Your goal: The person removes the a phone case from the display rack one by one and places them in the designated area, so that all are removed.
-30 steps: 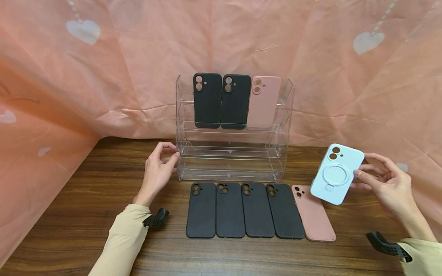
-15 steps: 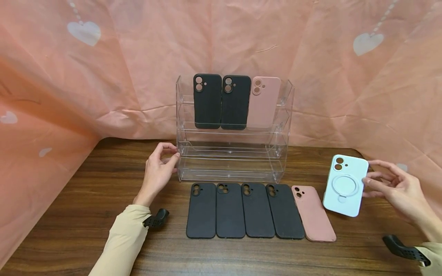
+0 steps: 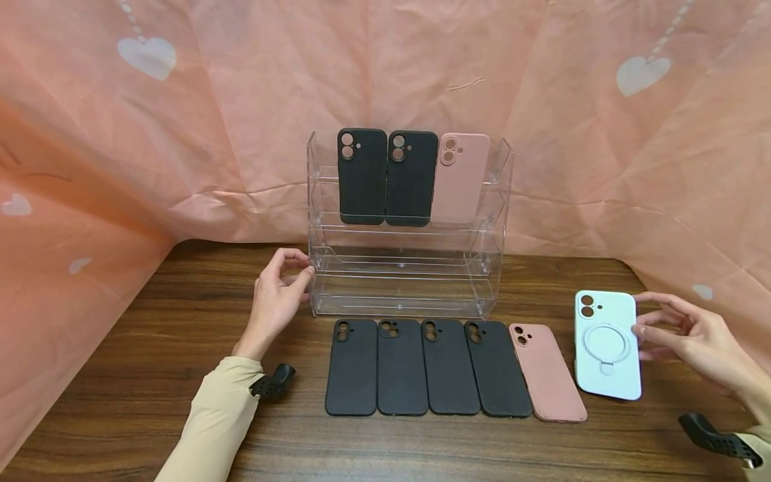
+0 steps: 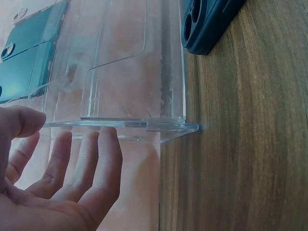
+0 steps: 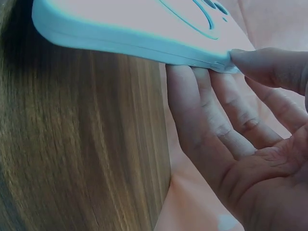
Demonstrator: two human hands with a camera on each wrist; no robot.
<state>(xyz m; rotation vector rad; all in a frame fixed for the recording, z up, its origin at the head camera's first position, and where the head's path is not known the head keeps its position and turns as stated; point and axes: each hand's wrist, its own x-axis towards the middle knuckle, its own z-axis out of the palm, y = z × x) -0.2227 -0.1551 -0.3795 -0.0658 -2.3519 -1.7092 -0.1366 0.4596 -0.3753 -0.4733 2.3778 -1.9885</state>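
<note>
The right hand (image 3: 701,335) reaches in from the right with its wrist low. Its grip is narrow and holds the white phone case (image 3: 605,345) by the right long edge: thumb on the ringed face, fingertips at the rear and side. The case is to the right of the lying pink case (image 3: 548,375), just apart from it, camera holes at the far end. Whether its lower edge touches the counter (image 3: 144,381) cannot be told.

The left hand (image 3: 278,288) meets the left side panel of the clear stand (image 3: 399,306). Its grip is narrow, holding the panel with the thumb at the front edge and the fingertips against the outer face. Fingers are spaced and gently bent.

The white case is smooth and round-cornered, with a raised ring and small tab. The stand is transparent, tiered, with thin straight lips. Its top tier carries two matte black cases (image 3: 363,181) and an upright pink case (image 3: 462,184). Four flat black cases (image 3: 400,371) lie side by side before it. The counter has streaked brown wood grain.
</note>
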